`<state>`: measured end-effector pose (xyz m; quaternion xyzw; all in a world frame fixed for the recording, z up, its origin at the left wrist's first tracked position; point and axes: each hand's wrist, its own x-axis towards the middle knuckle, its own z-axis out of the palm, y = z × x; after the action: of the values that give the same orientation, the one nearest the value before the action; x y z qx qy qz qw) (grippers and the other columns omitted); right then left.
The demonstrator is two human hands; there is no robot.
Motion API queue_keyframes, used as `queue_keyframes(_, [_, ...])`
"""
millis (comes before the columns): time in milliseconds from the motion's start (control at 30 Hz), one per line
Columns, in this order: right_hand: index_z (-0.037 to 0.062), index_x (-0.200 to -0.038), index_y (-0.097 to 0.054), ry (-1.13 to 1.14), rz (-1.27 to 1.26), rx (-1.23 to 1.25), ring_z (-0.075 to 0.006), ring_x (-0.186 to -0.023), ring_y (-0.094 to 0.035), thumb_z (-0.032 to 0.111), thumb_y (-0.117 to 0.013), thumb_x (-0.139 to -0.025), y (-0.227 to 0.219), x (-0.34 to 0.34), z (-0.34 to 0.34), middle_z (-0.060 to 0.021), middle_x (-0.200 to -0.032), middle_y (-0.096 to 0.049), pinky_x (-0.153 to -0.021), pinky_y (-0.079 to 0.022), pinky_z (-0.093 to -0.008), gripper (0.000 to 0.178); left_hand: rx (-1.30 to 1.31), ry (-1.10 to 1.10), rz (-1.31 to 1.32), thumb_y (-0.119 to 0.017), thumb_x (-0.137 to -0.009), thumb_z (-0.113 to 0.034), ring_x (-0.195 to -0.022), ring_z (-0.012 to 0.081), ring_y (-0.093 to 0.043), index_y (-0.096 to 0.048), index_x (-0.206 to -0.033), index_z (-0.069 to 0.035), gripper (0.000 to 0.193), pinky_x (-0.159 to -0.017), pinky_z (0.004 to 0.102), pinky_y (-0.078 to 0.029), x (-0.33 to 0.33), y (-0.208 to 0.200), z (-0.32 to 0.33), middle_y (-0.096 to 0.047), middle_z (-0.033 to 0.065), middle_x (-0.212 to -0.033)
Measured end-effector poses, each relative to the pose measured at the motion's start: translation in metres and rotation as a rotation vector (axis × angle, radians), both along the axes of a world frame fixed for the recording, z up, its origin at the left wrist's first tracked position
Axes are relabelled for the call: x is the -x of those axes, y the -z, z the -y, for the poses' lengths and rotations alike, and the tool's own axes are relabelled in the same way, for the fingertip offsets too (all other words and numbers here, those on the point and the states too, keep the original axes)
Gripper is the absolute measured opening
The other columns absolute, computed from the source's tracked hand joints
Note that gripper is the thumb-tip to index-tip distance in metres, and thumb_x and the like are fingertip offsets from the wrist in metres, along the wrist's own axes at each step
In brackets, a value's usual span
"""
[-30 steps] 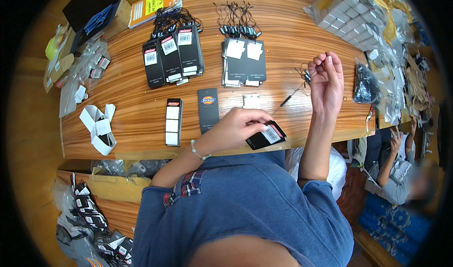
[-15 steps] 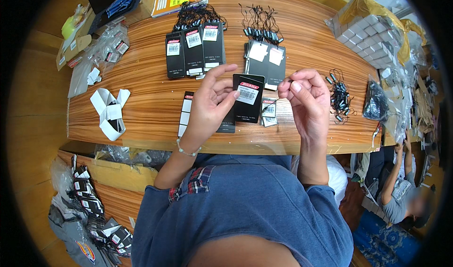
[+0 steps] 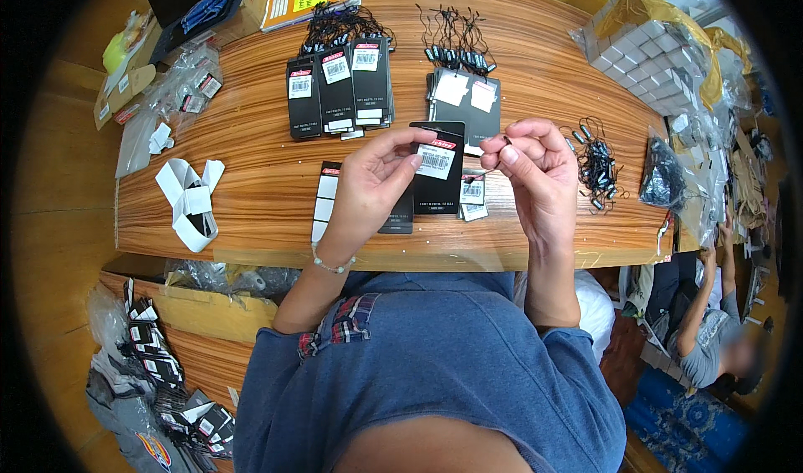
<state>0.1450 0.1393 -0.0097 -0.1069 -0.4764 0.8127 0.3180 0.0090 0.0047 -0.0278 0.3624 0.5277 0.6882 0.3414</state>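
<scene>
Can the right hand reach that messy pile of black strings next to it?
Probably yes: the pile of black strings lies just right of the right hand, with nothing seen between, though it holds a thin black cord.

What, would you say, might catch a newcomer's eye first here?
The black tag in the left hand probably draws the eye, mid-picture, with a dark cord in the right hand. Beyond sit black tag stacks with bunched cords; a looped white strip lies further left.

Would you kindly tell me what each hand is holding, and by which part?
The left hand holds a black hang tag by its upper left edge. The right hand pinches a thin black cord; where along its length is unclear.
</scene>
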Motion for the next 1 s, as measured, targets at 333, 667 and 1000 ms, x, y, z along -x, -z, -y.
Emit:
queue_keyframes(333, [0.0002,-0.101,-0.05,-0.131,-0.088,0.199,-0.0212,-0.079,-0.064,-0.003,-0.054,-0.082,0.004,-0.001,-0.005,-0.0196,-0.09,-0.063,-0.073,-0.052,-0.0314,0.02,0.016,-0.001,0.004,-0.047,-0.084,0.007,-0.093,0.0113,-0.055,-0.053,-0.108,0.004,0.024,-0.083,0.0232,-0.044,0.001,0.002,0.0,-0.058,0.0081,-0.101])
queue_keyframes(667, [0.002,-0.098,-0.05,-0.19,-0.14,0.315,-0.021,-0.078,-0.063,0.0,-0.053,-0.083,0.006,0.001,-0.006,-0.0199,-0.091,-0.062,-0.072,-0.052,-0.0321,0.016,0.005,0.008,0.016,-0.047,-0.084,0.007,-0.094,0.0114,-0.055,-0.053,-0.108,0.004,0.025,-0.084,0.0234,-0.044,0.002,0.007,-0.003,-0.057,0.0079,-0.102])
queue_keyframes(1000, [-0.0001,-0.093,-0.053,-0.13,-0.102,0.152,-0.0204,-0.077,-0.064,-0.002,-0.053,-0.083,0.013,0.002,-0.004,-0.0189,-0.086,-0.063,-0.071,-0.052,-0.0305,0.011,-0.019,-0.005,0.012,-0.047,-0.085,0.006,-0.094,0.0121,-0.055,-0.054,-0.107,0.004,0.024,-0.084,0.0243,-0.044,0.001,0.001,-0.003,-0.058,0.0086,-0.102])
